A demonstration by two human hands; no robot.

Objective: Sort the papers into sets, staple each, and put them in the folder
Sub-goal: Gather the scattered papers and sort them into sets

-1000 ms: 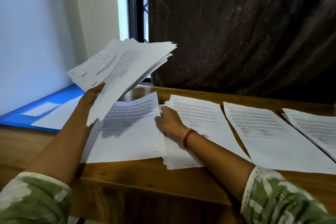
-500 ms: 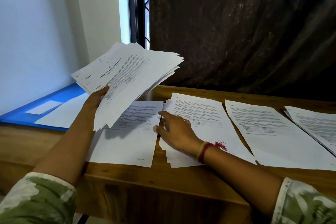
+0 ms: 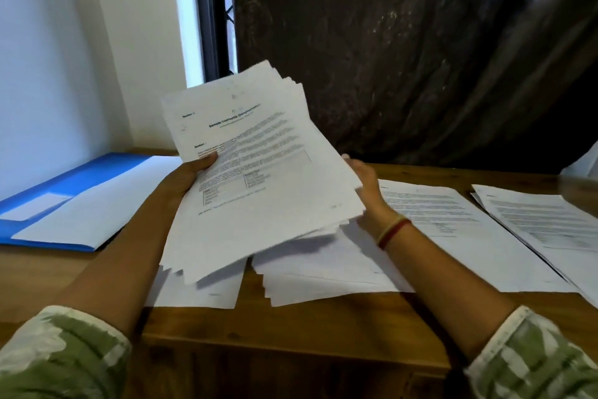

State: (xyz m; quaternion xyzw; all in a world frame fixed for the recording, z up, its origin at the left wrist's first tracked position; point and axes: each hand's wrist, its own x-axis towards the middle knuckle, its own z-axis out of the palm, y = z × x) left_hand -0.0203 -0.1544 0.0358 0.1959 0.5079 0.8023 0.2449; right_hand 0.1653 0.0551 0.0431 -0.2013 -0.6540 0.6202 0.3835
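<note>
A thick stack of printed papers (image 3: 265,172) hangs tilted above the wooden table (image 3: 291,327). My left hand (image 3: 191,175) grips its left edge, thumb on the top sheet. My right hand (image 3: 364,185) is at the stack's right edge, fingers under it. Below lie sorted piles: one sheet pile (image 3: 197,288) under the stack, a second pile (image 3: 323,272) beside it, a third pile (image 3: 453,224) to the right, and a fourth pile (image 3: 550,224) at the far right. An open blue folder (image 3: 64,185) with a white sheet (image 3: 97,207) on it lies at the left.
A white wall stands at the left and a window frame (image 3: 210,16) behind the table. A dark plastic sheet (image 3: 420,49) hangs along the back. The table's front edge runs close to my sleeves.
My right hand left the piles on the table and rose to the right edge of the held stack. The stack came down and turned toward me.
</note>
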